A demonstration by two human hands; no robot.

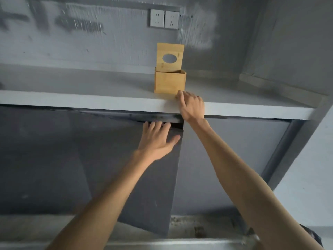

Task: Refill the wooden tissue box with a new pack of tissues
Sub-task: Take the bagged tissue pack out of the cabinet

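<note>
The wooden tissue box (170,82) stands on the grey counter (86,87) near its front edge, its lid (170,55) tipped up on end so the oval slot faces me, and from this angle I can't see right into it, though no tissue shows above the rim. My right hand (191,107) rests on the counter edge just beside the box's front right corner, fingers loosely bent and gripping nothing; whether the fingertips touch the wood I can't tell. My left hand (156,139) lies flat against the dark cabinet door (144,186) below, fingers straight, their tips at its top edge where a dark gap shows, and the door hangs ajar. No new pack is anywhere in sight, so I judge I'm at the fetching step: box opened and waiting, refill not yet in hand. Next I'd need to swing that door wider and look inside for the pack, keeping my right hand from nudging the box off the edge
</note>
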